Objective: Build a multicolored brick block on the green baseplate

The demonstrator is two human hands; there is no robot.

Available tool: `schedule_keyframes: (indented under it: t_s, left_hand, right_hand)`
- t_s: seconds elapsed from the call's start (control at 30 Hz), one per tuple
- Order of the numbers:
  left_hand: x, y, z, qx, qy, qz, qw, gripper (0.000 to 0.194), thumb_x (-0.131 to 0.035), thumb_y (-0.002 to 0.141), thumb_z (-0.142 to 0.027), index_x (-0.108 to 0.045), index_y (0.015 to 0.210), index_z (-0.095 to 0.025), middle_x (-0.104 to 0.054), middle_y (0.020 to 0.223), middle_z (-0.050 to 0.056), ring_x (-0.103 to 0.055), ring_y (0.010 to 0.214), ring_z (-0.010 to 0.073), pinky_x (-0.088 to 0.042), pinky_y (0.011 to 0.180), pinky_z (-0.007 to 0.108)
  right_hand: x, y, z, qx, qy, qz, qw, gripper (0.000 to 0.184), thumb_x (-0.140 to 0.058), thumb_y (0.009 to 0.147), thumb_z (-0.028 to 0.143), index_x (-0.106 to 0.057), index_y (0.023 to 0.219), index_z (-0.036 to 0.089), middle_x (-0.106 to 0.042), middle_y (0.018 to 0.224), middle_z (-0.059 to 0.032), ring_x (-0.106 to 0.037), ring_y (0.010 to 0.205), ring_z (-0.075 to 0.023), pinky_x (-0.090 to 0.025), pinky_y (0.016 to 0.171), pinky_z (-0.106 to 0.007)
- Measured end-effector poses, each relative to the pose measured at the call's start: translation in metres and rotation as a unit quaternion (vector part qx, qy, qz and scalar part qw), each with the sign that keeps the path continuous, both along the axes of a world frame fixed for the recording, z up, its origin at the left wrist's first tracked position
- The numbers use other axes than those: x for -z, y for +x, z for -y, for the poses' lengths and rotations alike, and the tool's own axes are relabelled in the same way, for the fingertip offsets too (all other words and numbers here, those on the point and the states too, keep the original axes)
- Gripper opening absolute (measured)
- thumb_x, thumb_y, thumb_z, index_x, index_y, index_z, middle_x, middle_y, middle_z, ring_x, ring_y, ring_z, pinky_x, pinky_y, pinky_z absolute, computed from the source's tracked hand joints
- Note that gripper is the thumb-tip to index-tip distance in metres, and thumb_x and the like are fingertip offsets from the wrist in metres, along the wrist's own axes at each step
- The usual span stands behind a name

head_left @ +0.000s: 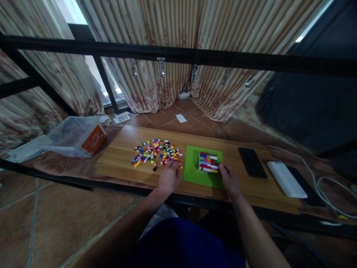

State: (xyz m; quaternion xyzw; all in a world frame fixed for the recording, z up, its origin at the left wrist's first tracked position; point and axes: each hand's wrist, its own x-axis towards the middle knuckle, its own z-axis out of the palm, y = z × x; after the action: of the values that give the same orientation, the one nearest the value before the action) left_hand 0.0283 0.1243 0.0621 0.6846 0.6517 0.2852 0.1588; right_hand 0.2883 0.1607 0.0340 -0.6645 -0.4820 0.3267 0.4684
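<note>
A block built of many-coloured toy bricks sits on a bright green baseplate. My right hand is at the block's right side, its thumb and fingers closed together against that edge. To the left of the baseplate lies a spread of loose toy bricks in many colours. My left hand reaches over the near right edge of these bricks, fingers bent down and drawn together. Its fingertips are partly hidden, and any brick between them is too small to make out.
A clear plastic box with an orange label stands at the far left. Right of the baseplate lie a black phone, a white power bank and a white cable. A dark metal rail crosses behind the wooden board.
</note>
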Motion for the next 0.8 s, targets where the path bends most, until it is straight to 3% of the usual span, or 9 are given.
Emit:
schedule_keyframes:
  t_s: [0.13, 0.4, 0.53, 0.67, 0.8]
  left_hand:
    - [0.002, -0.024, 0.005, -0.016, -0.011, -0.164, 0.986, 0.022, -0.052, 0.090, -0.015, -0.066, 0.107, -0.014, -0.064, 0.113, 0.014, -0.060, 0.109, 0.0276, -0.048, 0.101, 0.041]
    - [0.005, -0.031, -0.004, 0.015, 0.002, -0.235, 0.972, 0.025, -0.045, 0.091, -0.011, -0.067, 0.101, -0.018, -0.065, 0.108, 0.012, -0.061, 0.100, 0.0274, -0.051, 0.090, 0.041]
    - [-0.003, -0.030, -0.007, 0.015, 0.047, -0.223, 0.974, 0.023, -0.046, 0.091, -0.012, -0.066, 0.100, -0.018, -0.066, 0.107, 0.013, -0.061, 0.101, 0.0285, -0.051, 0.088, 0.041]
    - [-0.014, -0.011, -0.006, 0.035, 0.072, -0.167, 0.983, 0.015, -0.049, 0.095, -0.017, -0.062, 0.102, -0.017, -0.067, 0.105, 0.012, -0.062, 0.102, 0.0266, -0.050, 0.091, 0.040]
    - [-0.019, 0.022, 0.001, 0.130, 0.002, -0.095, 0.987, 0.013, -0.047, 0.099, -0.020, -0.057, 0.107, -0.020, -0.068, 0.097, 0.006, -0.066, 0.089, 0.0198, -0.051, 0.080, 0.032]
  right_hand:
    - [0.004, 0.002, 0.000, 0.020, 0.012, -0.010, 1.000, 0.060, -0.059, 0.076, 0.072, -0.074, 0.096, 0.018, -0.077, 0.097, -0.0109, -0.067, 0.094, -0.0264, -0.050, 0.085, -0.038]
    - [0.009, 0.005, -0.003, 0.021, 0.028, -0.036, 0.999, 0.061, -0.062, 0.073, 0.073, -0.074, 0.095, 0.017, -0.077, 0.095, -0.0106, -0.068, 0.090, -0.0250, -0.052, 0.084, -0.039]
    - [0.005, 0.007, 0.001, 0.069, 0.044, -0.049, 0.995, 0.059, -0.061, 0.074, 0.072, -0.072, 0.090, 0.016, -0.074, 0.086, -0.0095, -0.066, 0.075, -0.0220, -0.053, 0.073, -0.037]
    - [-0.013, -0.007, 0.026, 0.102, 0.113, 0.012, 0.988, 0.049, -0.058, 0.084, 0.063, -0.072, 0.092, 0.017, -0.074, 0.093, -0.0103, -0.067, 0.086, -0.0235, -0.052, 0.081, -0.037]
    - [-0.029, -0.037, 0.059, -0.031, 0.071, -0.027, 0.997, 0.040, -0.062, 0.086, 0.056, -0.073, 0.104, 0.022, -0.075, 0.105, -0.0087, -0.069, 0.092, -0.0233, -0.053, 0.086, -0.038]
